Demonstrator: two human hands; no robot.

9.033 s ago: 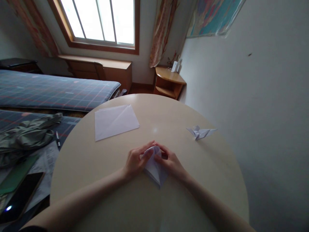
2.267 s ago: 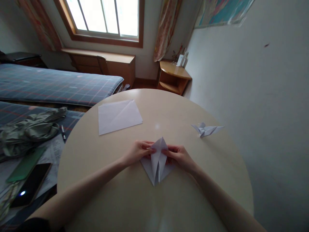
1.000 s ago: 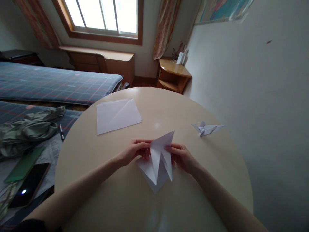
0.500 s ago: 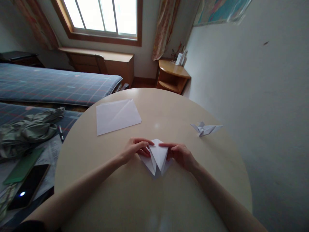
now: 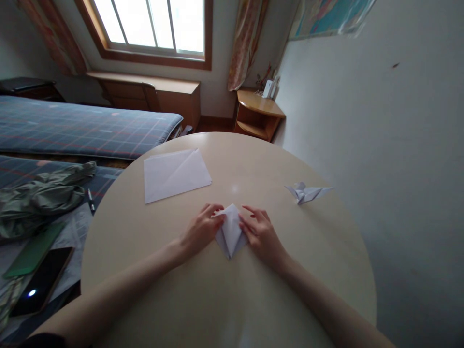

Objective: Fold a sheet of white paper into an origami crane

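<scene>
A folded sheet of white paper (image 5: 232, 227) lies near the middle of the round table, its lower point toward me. Layered flaps show along its lower sides. My left hand (image 5: 202, 228) pinches its left edge between thumb and fingers. From the other side my right hand (image 5: 261, 235) presses its thumb and a finger to the right edge, while another finger is raised above the paper. Part of each side edge is hidden under the fingers. To the right stands a finished white origami bird (image 5: 304, 193), apart from both hands.
Flat white paper sheets (image 5: 176, 176) lie at the table's back left. The round table (image 5: 232, 299) has a wall (image 5: 409, 145) on its right. Off its left edge are a phone (image 5: 43, 280), a green booklet (image 5: 34, 250), a pen (image 5: 91, 200) and crumpled cloth (image 5: 54, 188).
The paper's spread lower flaps have come together into a narrower diamond with one bottom point. Both hands have shifted around its sides, and the right hand has turned more palm-down.
</scene>
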